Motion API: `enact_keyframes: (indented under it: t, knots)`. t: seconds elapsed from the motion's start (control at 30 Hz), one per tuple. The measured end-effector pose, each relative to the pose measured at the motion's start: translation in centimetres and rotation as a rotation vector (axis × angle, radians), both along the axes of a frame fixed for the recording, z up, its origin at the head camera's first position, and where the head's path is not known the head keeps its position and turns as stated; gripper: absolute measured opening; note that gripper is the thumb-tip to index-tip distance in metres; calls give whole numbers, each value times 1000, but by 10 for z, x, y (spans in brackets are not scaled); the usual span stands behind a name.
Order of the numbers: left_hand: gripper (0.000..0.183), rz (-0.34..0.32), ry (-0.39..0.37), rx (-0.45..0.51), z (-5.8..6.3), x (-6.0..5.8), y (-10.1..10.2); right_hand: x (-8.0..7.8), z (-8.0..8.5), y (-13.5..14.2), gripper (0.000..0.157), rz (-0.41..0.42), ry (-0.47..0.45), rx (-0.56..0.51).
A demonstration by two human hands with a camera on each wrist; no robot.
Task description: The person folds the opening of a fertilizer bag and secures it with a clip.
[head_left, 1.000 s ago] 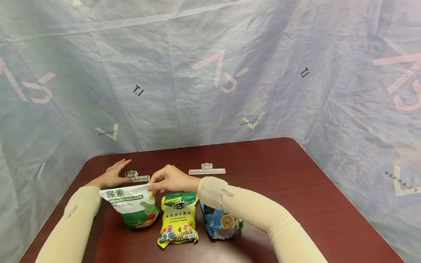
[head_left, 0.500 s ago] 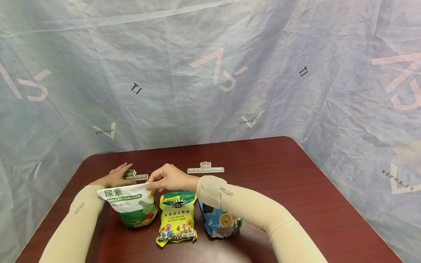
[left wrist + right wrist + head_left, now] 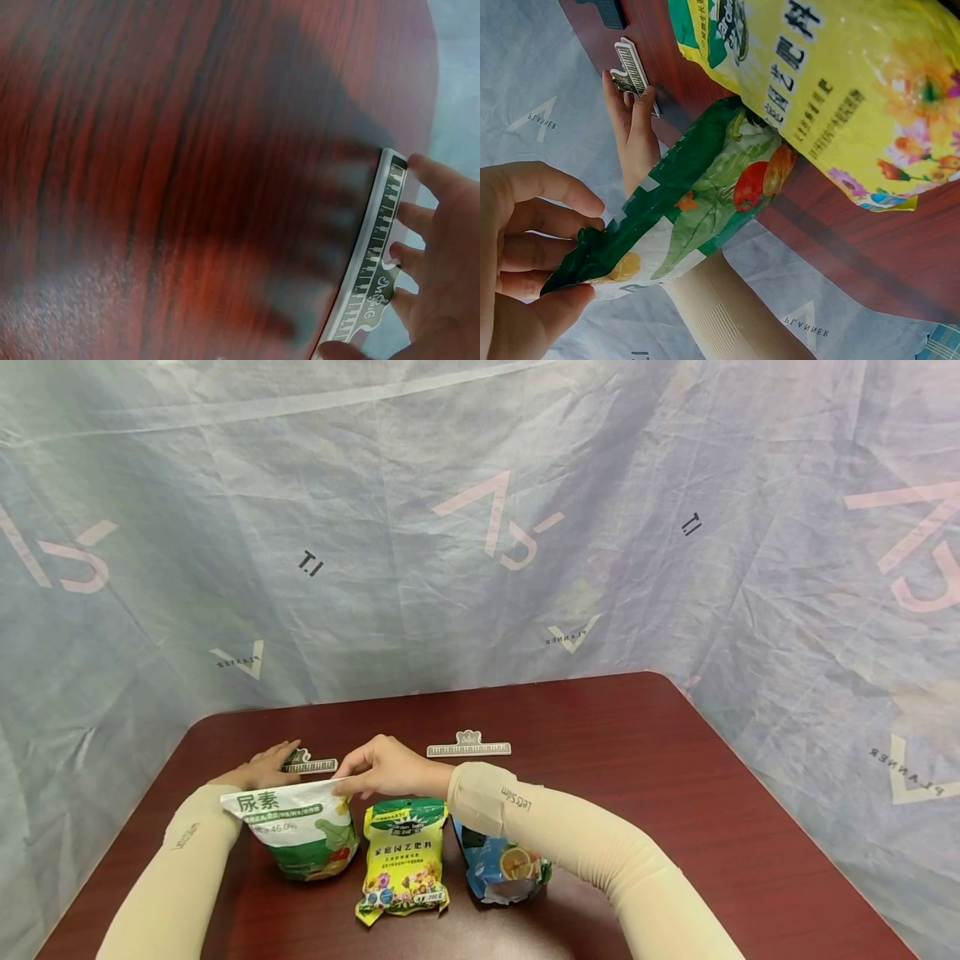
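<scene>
On the left of the table stands a white and green fertilizer bag [image 3: 303, 839] with vegetables printed on it. My right hand [image 3: 386, 768] pinches its top right corner between thumb and fingers, also plain in the right wrist view. Behind the bag, my left hand [image 3: 266, 768] has its thumb and fingertips around a piano-key bag clip [image 3: 367, 262], which appears to lie on the table. The left wrist view puts the fingertips along the clip's far edge and the thumb at its near end. The bag partly hides this hand in the head view.
A yellow fertilizer bag [image 3: 405, 860] lies right of the white one. Beside it, a blue bag with an orange slice [image 3: 506, 868] is partly covered by my right forearm. A second bag clip [image 3: 468, 745] lies farther back on the table [image 3: 637, 777].
My left hand has lowered from above the first clip and its fingers have closed in around it. My right hand keeps its pinch on the white and green bag.
</scene>
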State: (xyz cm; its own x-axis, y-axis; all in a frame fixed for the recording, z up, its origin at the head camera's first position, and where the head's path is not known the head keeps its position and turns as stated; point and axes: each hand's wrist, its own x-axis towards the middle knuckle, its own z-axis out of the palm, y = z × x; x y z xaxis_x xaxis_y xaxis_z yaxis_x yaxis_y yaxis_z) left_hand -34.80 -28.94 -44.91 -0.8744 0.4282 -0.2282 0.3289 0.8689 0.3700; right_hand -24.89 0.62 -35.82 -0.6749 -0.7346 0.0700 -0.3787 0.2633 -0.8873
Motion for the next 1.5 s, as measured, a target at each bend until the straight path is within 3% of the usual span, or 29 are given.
enact_keyframes:
  t: [0.13, 0.3, 0.47, 0.67, 0.83, 1.13, 1.5]
  knots:
    - [63, -34, 34, 17, 1, 2, 1, 2, 1, 0, 11, -7, 4, 6]
    - [53, -95, 134, -6, -1, 3, 0, 2, 2, 0, 11, -12, 5, 6]
    - [51, -110, 188, -23, -2, 4, 0, 3, 2, 0, 10, -8, 1, 0]
    - [43, -118, 238, 22, 5, 9, 5, 3, 1, 0, 10, -10, -6, -3]
    - [32, -98, 237, 53, 5, 8, 8, 3, 1, 0, 11, -13, -6, -1]
    - [36, -46, 194, 27, 3, 5, 9, 4, 1, 0, 10, -17, -11, -3]
    - [32, -53, 226, 16, 7, 11, 10, 4, 1, 0, 10, -20, -16, -3]
